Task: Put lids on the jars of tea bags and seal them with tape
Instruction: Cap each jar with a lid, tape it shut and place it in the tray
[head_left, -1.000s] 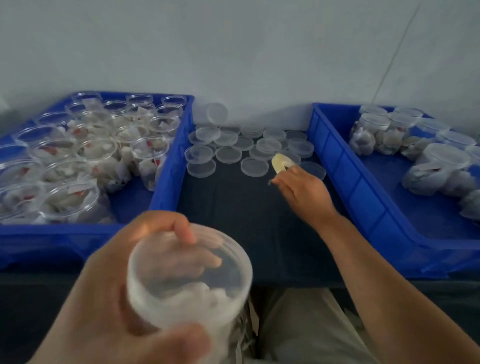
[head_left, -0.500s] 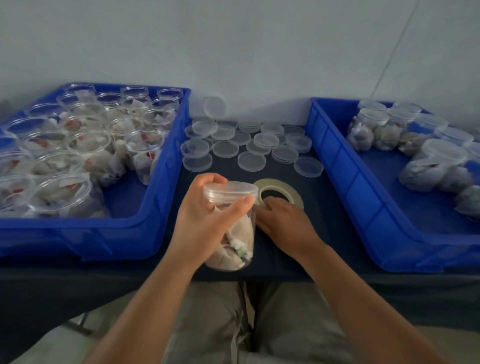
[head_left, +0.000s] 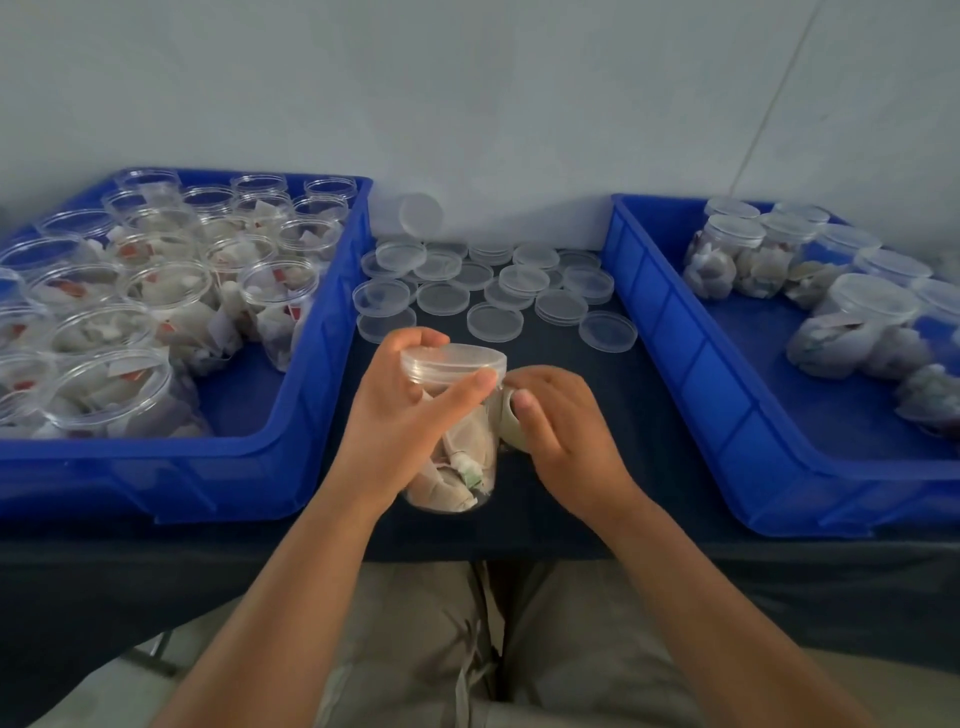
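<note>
Jars without lids (head_left: 280, 296): about twenty, in the left blue bin (head_left: 332, 312), well left of the held jar (head_left: 452, 467); the frame edge cuts some off, so there is no exact count.
Left hand (head_left: 400, 415): on the held jar's left side, fingers and thumb curled round its neck just under the lid (head_left: 452, 358).
Held jar: one, full of tea bags, standing roughly upright on the dark table (head_left: 597, 493), long axis vertical.
Lid: one, already on the held jar.
Tape roll (head_left: 506, 421): one, against the held jar's right wall just below the lid; the seam to be sealed lies up and to its left.
Right hand (head_left: 566, 431): right of the held jar, fingers curled on the tape roll; it is the nearer hand to the tape.
Loose lids (head_left: 493, 322): roughly twenty behind the held jar, some stacked.
Lidded jars (head_left: 732, 249): about ten in view, in the right blue bin (head_left: 691, 374), well right of the held jar.
</note>
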